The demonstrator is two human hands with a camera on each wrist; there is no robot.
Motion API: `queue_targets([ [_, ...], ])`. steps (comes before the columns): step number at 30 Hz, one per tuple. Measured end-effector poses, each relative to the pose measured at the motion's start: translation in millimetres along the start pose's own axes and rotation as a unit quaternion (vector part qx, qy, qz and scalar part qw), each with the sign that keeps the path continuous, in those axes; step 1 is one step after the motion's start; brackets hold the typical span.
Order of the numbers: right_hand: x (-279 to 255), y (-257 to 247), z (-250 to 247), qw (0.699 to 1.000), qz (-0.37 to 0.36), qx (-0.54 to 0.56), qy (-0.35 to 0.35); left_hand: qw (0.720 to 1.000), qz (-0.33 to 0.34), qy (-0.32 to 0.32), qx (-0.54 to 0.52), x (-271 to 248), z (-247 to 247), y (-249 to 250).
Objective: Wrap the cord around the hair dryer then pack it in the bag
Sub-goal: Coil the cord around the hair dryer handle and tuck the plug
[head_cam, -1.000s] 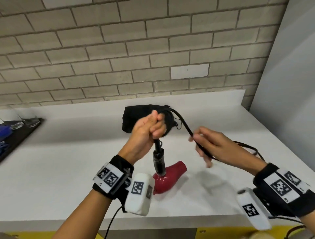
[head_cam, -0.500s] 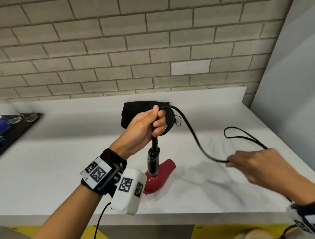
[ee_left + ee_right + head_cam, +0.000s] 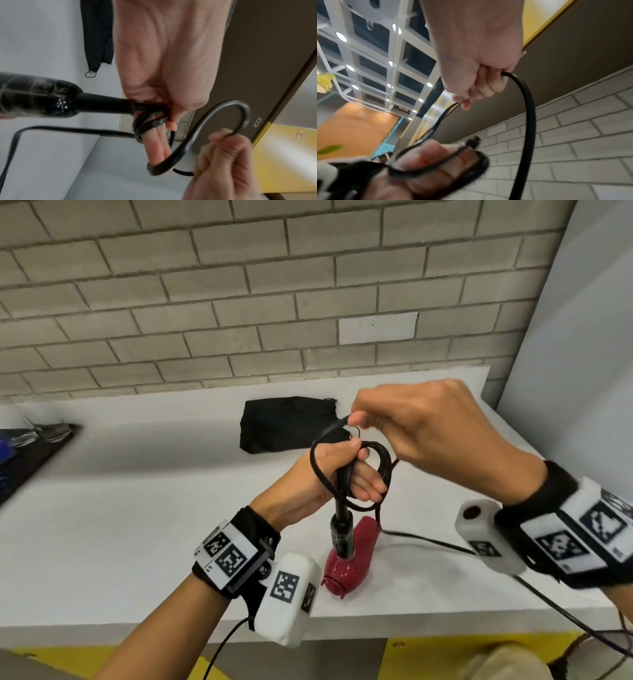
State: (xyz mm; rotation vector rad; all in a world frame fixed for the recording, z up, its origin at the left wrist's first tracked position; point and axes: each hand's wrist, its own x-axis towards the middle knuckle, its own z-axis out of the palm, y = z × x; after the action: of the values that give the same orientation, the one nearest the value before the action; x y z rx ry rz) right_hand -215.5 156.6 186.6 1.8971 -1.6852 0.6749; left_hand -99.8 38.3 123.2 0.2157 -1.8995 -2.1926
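The red hair dryer [image 3: 349, 556] sits low on the white counter [image 3: 137, 525] with its black handle [image 3: 340, 529] pointing up. My left hand [image 3: 329, 474] is above the handle. Its thumb pins the black cord [image 3: 383, 470] where the cord leaves the handle, and coils of cord [image 3: 149, 123] lie round its straight fingers. My right hand [image 3: 421, 433] is just above and pinches the cord, drawing a loop [image 3: 529, 108] over the left fingers [image 3: 433, 162]. The black bag [image 3: 287, 422] lies flat behind both hands, near the wall.
Slack cord [image 3: 428, 539] trails right across the counter and off its front edge. A dark tray with glasses [image 3: 34, 436] sits at the far left. A brick wall stands behind the counter and a grey panel [image 3: 582, 371] bounds it on the right.
My right hand has swung from far out on the right back up to the left hand, bringing the cord round the left fingers. The left hand stays on the cord above the handle.
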Motion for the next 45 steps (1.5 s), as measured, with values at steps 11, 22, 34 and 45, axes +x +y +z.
queue_targets([
  [11,-20,29,43,0.991,0.087,-0.025,0.100,0.991,-0.002,0.024,-0.133,-5,4,5],
  [22,-47,30,52,0.981,0.089,0.021,0.169,0.984,0.006,0.037,-0.177,-2,2,-3],
  [34,-51,21,71,0.969,0.155,-0.024,0.190,0.984,-0.014,0.036,-0.176,0,4,-6],
  [45,-90,66,27,0.982,0.144,0.091,0.075,0.999,-0.021,-0.008,-0.027,-7,-10,1],
])
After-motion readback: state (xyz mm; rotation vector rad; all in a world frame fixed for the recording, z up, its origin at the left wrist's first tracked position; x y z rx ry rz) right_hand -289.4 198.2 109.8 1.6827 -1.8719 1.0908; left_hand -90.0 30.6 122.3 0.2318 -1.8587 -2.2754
